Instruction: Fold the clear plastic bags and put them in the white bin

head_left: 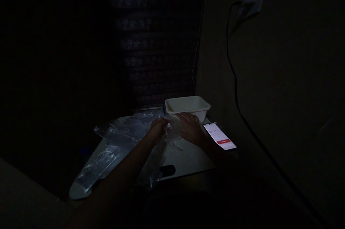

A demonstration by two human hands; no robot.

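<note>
The scene is very dark. My left hand (157, 130) is closed on the edge of a clear plastic bag (174, 128), which hangs down over the table. My right hand (192, 128) is open at the bag's right side, fingers stretched out and thumb apart; whether it touches the bag I cannot tell. Just beyond the right fingers stands a pale rectangular tub (202, 115). More clear plastic bags (122, 132) lie spread flat, left of my left hand.
The light-coloured table (188, 157) has a dark oval slot (168, 170) near its front edge. A lit phone (219, 136) lies on the right. A black cable (235, 82) runs down the right wall from an outlet (252, 4). Dark blinds (161, 42) hang behind.
</note>
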